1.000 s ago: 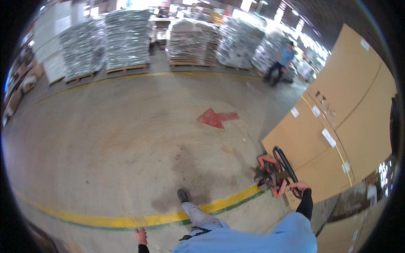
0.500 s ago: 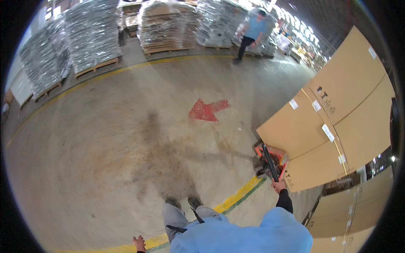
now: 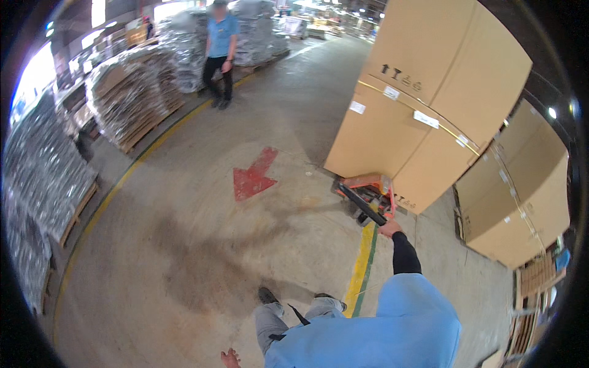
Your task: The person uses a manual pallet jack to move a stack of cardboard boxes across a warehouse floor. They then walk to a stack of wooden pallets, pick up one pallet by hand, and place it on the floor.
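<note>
My right hand [image 3: 389, 229] is wrapped round the end of a black pallet jack handle [image 3: 363, 205], my arm stretched out to the right. Behind the handle sits the orange pallet jack [image 3: 371, 184], at the foot of a tall strapped cardboard box [image 3: 399, 132] with white labels. The jack's forks are hidden beneath that box. Low in the view, my left hand [image 3: 230, 358] hangs free beside my leg with its fingers apart, touching nothing.
A red arrow [image 3: 253, 176] is painted on the concrete floor. Wrapped pallet stacks [image 3: 132, 92] line the left side behind a yellow line. A co-worker [image 3: 221, 55] in a blue shirt walks near them. More large boxes [image 3: 512, 190] stand at right, near wooden pallets [image 3: 535, 279].
My view has turned to the right, and my feet have stepped. My right hand keeps its hold on the handle. The co-worker appears closer and farther left.
</note>
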Tool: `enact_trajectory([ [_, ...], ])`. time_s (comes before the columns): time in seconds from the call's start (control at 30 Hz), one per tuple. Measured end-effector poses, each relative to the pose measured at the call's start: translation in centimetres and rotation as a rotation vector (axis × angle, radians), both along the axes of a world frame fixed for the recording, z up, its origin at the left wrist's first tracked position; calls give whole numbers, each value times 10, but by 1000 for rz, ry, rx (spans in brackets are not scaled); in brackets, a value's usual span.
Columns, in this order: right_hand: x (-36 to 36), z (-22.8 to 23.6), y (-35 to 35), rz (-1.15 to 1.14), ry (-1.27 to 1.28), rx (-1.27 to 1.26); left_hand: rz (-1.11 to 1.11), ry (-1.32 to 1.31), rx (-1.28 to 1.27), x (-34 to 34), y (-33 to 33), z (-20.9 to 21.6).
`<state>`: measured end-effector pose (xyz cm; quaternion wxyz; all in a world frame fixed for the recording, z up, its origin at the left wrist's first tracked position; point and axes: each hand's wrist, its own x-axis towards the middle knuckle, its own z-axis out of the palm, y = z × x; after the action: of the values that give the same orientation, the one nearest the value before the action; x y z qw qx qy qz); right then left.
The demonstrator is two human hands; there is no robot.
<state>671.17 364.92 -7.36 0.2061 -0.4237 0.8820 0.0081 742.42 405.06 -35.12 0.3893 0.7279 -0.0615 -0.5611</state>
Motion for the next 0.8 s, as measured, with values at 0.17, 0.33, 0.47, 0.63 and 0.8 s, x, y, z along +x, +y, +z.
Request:
enact_trajectory([
  [0.17, 4, 8, 0, -45, 98, -45, -202, -54, 39, 50, -109, 31],
  [0.33, 54, 58, 6, -80, -2, -4, -410, -165, 25, 70, -246, 56],
  [0.47, 49, 55, 17, -99, -3, -66, -650, -177, -82, 26, -353, 63],
  [0.63, 73, 74, 21, -105, 57, -211, -874, -55, -306, -47, -412, 62],
  [0.8, 94, 100, 24, -121, 92, -264, -1250, -140, -531, -88, -419, 105],
])
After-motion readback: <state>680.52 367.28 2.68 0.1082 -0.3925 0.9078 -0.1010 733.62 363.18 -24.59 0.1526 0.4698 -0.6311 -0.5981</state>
